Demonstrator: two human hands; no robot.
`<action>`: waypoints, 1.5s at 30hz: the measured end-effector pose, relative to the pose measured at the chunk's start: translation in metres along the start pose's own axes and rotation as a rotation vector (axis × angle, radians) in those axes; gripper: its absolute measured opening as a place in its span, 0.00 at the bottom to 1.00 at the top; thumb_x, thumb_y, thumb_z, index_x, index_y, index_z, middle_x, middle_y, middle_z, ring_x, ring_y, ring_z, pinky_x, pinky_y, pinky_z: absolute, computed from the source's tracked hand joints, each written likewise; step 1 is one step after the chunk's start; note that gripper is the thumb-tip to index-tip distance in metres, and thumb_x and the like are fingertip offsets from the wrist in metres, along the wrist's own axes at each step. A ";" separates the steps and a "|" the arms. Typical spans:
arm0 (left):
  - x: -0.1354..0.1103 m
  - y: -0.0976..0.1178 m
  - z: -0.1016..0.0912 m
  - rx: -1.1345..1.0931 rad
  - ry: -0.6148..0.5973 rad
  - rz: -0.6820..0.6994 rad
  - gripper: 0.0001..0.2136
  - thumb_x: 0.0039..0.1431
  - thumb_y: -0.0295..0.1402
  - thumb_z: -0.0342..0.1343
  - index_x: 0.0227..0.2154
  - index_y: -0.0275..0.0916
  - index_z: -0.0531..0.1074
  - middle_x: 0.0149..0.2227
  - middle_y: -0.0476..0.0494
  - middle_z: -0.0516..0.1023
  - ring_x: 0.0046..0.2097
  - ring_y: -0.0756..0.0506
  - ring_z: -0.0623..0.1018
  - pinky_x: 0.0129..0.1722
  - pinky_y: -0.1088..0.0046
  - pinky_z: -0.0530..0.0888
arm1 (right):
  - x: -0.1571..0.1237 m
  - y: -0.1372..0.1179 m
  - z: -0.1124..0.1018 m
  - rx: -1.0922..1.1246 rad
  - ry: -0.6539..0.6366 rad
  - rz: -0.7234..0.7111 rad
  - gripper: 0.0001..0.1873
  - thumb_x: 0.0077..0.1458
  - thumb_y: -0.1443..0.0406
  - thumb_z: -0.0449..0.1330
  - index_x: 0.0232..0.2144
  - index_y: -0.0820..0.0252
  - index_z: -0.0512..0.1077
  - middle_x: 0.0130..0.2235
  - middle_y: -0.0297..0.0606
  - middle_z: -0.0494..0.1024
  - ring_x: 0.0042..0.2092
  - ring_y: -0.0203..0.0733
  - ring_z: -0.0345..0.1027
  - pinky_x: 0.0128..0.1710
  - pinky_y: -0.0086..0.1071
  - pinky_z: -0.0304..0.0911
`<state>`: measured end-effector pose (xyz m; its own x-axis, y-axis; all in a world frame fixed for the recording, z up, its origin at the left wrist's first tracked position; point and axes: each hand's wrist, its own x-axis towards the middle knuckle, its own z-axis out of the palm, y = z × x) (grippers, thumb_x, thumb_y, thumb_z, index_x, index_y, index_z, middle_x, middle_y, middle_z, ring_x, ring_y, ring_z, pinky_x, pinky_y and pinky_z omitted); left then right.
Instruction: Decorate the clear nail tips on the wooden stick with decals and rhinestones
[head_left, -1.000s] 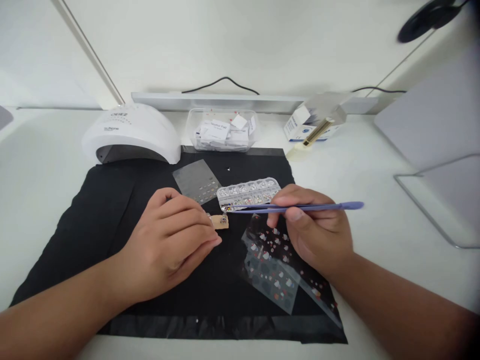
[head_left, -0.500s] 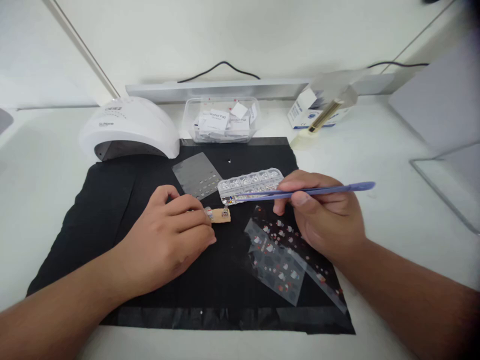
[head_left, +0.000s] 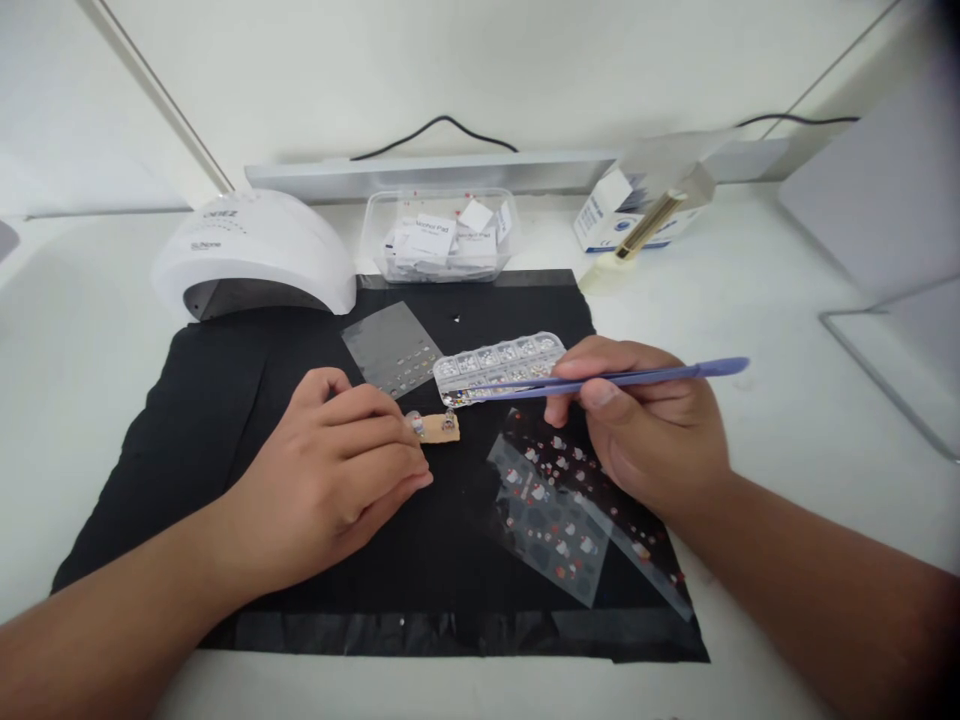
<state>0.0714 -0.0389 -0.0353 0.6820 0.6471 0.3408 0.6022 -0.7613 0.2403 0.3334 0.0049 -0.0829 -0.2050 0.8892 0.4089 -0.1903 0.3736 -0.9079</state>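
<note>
My left hand (head_left: 341,465) is curled over a small beige strip (head_left: 439,429), gripping its left part, which the fingers hide. Decorated nail tips (head_left: 448,421) sit on the strip's uncovered end. Between thumb and fingers, my right hand (head_left: 637,420) pinches purple tweezers (head_left: 637,377). Their thin tips reach left over the front left compartment of a clear rhinestone case (head_left: 495,356); whether they hold a stone is too small to tell. Below my right hand lie clear sticker sheets (head_left: 555,520) with white and red figures. Behind the strip is another clear sheet (head_left: 390,345) with small stickers.
A black mat (head_left: 315,610) covers the middle of the white table. At the back stand a white nail lamp (head_left: 259,250), a plastic tub (head_left: 375,255) of alcohol pads, and an opened box (head_left: 600,215) behind a bottle with a gold cap (head_left: 651,226). A metal-framed stand (head_left: 892,385) is at right.
The whole view has shifted very slightly. Both hands keep their places, and the tweezer tips stay over the same corner of the rhinestone case.
</note>
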 end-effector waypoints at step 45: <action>0.011 0.029 -0.001 -0.262 0.188 0.013 0.06 0.59 0.22 0.59 0.33 0.40 0.72 0.33 0.50 0.82 0.35 0.48 0.77 0.39 0.63 0.71 | -0.015 -0.027 0.033 -0.670 -0.472 -0.518 0.08 0.65 0.64 0.54 0.35 0.62 0.70 0.26 0.35 0.76 0.26 0.38 0.62 0.35 0.37 0.61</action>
<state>0.0963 -0.0533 -0.0239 0.5855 0.6366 0.5019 0.4497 -0.7702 0.4522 0.3100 -0.0275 -0.0620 -0.6419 0.4294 0.6352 0.1912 0.8919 -0.4098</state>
